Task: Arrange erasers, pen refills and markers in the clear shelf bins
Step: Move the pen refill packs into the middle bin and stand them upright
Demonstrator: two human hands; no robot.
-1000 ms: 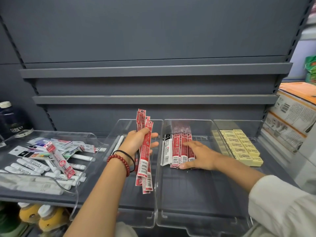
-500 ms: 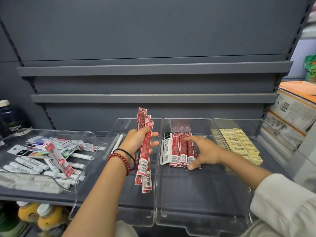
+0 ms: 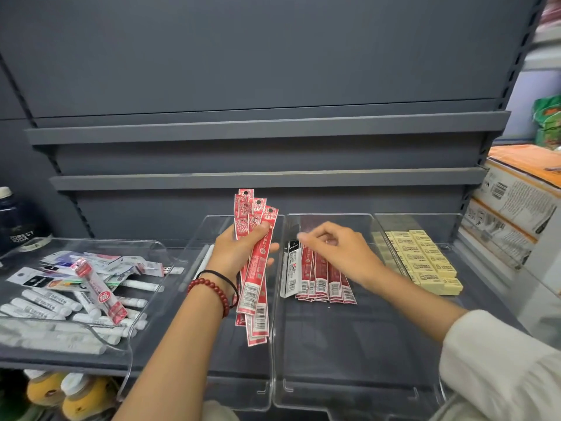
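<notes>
Red refill packets point(image 3: 256, 268) stand fanned in the left hand point(image 3: 239, 253). Its fingers point(image 3: 272, 247) are clamped around the middle of the bundle, which is held upright over the centre-left bin point(image 3: 243, 390). The right hand point(image 3: 340, 250) hovers just above the laid row point(image 3: 321, 281) of packets at the back of the middle bin point(image 3: 349, 399). Its fingers point(image 3: 306, 237) are loosely curled and appear to hold nothing.

Step in hand, as judged: move the next packet from the bundle to the laid row.

1. Pinch one packet only, at its upper end, where the fan separates the packets.
2. Keep the left-hand grip firm enough that neighbouring packets do not slide out.
3. Lay the packet barcode end towards the front, to match the row.
4. Set it just beside the rightmost packet, edges parallel and lower ends level.
5. Press the row flat before the next transfer.

Caution: the thin packets probably slip over one another, so a sideways nudge may skew the row.

The yellow erasers point(image 3: 425, 262) already sit in ranks in the right bin point(image 3: 379, 220). The markers point(image 3: 45, 302) lie loose in the left tray point(image 3: 127, 357).
</notes>
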